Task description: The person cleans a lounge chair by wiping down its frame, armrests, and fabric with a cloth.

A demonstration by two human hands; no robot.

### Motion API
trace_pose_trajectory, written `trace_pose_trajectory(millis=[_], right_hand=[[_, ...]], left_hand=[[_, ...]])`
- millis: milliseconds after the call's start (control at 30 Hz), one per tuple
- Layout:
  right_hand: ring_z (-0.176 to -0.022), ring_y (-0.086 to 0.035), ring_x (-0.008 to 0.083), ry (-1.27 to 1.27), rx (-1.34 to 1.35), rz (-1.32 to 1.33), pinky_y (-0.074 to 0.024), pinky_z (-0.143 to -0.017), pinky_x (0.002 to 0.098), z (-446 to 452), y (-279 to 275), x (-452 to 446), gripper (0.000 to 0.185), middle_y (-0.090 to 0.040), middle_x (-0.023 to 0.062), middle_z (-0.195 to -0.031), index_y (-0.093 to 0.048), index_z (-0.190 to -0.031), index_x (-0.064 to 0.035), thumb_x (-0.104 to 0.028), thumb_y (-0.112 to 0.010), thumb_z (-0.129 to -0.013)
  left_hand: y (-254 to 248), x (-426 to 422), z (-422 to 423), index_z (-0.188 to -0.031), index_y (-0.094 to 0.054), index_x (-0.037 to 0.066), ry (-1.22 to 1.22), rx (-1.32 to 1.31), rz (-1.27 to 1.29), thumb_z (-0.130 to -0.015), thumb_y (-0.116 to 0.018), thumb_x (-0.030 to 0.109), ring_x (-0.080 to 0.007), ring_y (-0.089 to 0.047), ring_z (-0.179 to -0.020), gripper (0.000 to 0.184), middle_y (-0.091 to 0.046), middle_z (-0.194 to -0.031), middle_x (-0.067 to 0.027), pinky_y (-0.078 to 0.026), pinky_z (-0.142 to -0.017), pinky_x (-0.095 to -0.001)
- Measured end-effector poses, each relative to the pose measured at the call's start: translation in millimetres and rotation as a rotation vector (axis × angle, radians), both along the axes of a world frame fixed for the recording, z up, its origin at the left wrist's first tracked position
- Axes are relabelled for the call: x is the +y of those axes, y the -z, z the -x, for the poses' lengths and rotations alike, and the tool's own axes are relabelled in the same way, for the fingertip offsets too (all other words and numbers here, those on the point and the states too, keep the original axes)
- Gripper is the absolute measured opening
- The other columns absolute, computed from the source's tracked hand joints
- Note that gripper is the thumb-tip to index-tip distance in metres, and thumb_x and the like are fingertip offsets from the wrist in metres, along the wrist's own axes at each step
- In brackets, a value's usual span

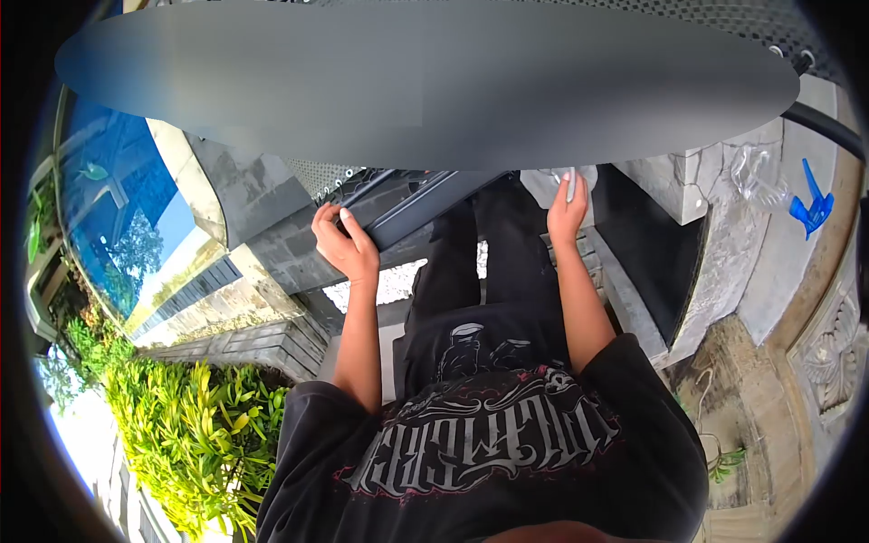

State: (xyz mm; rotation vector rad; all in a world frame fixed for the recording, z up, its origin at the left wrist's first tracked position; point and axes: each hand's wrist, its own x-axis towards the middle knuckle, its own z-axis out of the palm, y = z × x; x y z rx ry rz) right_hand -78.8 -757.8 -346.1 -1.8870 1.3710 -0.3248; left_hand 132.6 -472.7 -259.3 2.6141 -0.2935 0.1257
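My left hand (346,244) is at the left end of a long dark grey bar-shaped part (421,210), its fingers curled and touching or very near it. To the right, my right hand (568,210) has its fingers closed round a small pale object (569,185), in front of a crumpled light grey cloth or sheet (540,184). A large blurred grey oval hides everything above both hands, along with the upper end of the dark part.
A blue pool (113,199) lies at the left, above green plants (195,434). On the right ledge are a clear plastic bottle (759,178) and a blue spray nozzle (812,204). A dark rectangular opening (647,253) lies right of my legs.
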Motion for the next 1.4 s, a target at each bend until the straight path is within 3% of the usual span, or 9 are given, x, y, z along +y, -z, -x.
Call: trace_pose_trajectory(millis=[133,300,400,667,833,967,1233,1333,1400], right_hand=[[-0.107,-0.059,0.0421,-0.196,-0.039,0.123,-0.0440,-0.095,0.0488,-12,17,2,0.028,-0.065,0.0197,-0.114,-0.063,-0.124,0.0005,-0.015,-0.055,-0.102],[-0.116,-0.057,0.0445,-0.277,-0.031,0.133,-0.0428,-0.101,0.0494,-21,77,0,0.031,-0.064,0.0227,-0.120,-0.063,-0.123,0.0032,-0.007,-0.060,-0.094],[-0.122,-0.054,0.0461,-0.407,-0.061,0.247,-0.0413,-0.106,0.0493,-28,113,5,0.035,-0.062,0.0238,-0.125,-0.062,-0.126,0.0031,-0.008,-0.061,-0.093],[-0.119,-0.058,0.0416,-0.432,-0.034,0.336,-0.0443,-0.104,0.0493,-98,109,12,0.054,-0.059,0.0146,-0.132,-0.057,-0.143,-0.0092,-0.003,-0.062,-0.090],[-0.133,-0.050,0.0380,-0.718,0.449,0.169,-0.0369,-0.109,0.0557,-71,109,18,0.069,-0.053,0.0112,-0.144,-0.053,-0.146,-0.0114,0.004,-0.058,-0.079],[-0.137,-0.046,0.0395,-0.545,0.211,0.188,-0.0340,-0.111,0.0567,-101,94,8,0.066,-0.047,0.0157,-0.153,-0.048,-0.149,-0.0069,0.003,-0.057,-0.084],[-0.124,-0.057,0.0405,-0.733,0.257,0.336,-0.0393,-0.108,0.0507,-48,103,35,0.047,-0.062,0.0187,-0.135,-0.060,-0.137,-0.0058,-0.004,-0.060,-0.090],[-0.124,-0.058,0.0397,-0.379,0.324,0.021,-0.0425,-0.104,0.0478,-40,67,33,0.044,-0.064,0.0212,-0.129,-0.060,-0.132,0.0052,-0.010,-0.061,-0.090],[-0.113,-0.062,0.0344,0.035,0.073,0.032,-0.0448,-0.100,0.0410,15,81,29,0.041,-0.065,0.0242,-0.123,-0.058,-0.128,0.0101,-0.018,-0.058,-0.100]], left_hand=[[-1,-44,10,-0.110,-0.062,0.004,0.095,0.117,-0.060,-0.098,-0.061,0.019,-0.0343,-0.063,-0.108,0.020,-0.064,-0.122,-0.0155,-0.046,-0.087,-0.0434],[-1,-60,14,-0.109,-0.064,0.007,-0.070,0.155,-0.119,-0.099,-0.059,0.019,-0.0248,-0.066,-0.083,0.016,-0.070,-0.102,-0.0065,-0.047,-0.077,-0.0384],[-6,-63,13,-0.110,-0.065,0.006,-0.075,0.250,-0.118,-0.103,-0.055,0.024,-0.0261,-0.065,-0.087,0.022,-0.070,-0.102,-0.0096,-0.048,-0.079,-0.0377],[-7,-58,6,-0.103,-0.064,0.003,0.104,0.273,-0.079,-0.100,-0.053,0.016,-0.0306,-0.066,-0.090,0.017,-0.070,-0.106,-0.0143,-0.048,-0.079,-0.0378],[-7,-50,6,-0.103,-0.064,0.005,0.142,0.325,-0.079,-0.097,-0.055,0.015,-0.0276,-0.066,-0.095,0.014,-0.070,-0.113,-0.0116,-0.044,-0.078,-0.0359],[-6,-45,4,-0.103,-0.064,0.006,0.187,0.330,-0.058,-0.096,-0.057,0.017,-0.0246,-0.066,-0.094,0.015,-0.071,-0.114,-0.0104,-0.041,-0.076,-0.0345],[-7,-45,0,-0.099,-0.065,0.007,0.187,0.326,-0.021,-0.092,-0.061,0.017,-0.0228,-0.067,-0.089,0.013,-0.072,-0.110,-0.0076,-0.040,-0.074,-0.0337],[-8,-45,0,-0.099,-0.066,0.008,0.174,0.323,-0.012,-0.092,-0.062,0.018,-0.0212,-0.067,-0.087,0.013,-0.072,-0.109,-0.0055,-0.039,-0.073,-0.0332],[-8,-45,-1,-0.099,-0.066,0.009,0.163,0.319,-0.016,-0.092,-0.062,0.018,-0.0202,-0.067,-0.087,0.012,-0.072,-0.109,-0.0040,-0.039,-0.073,-0.0330]])
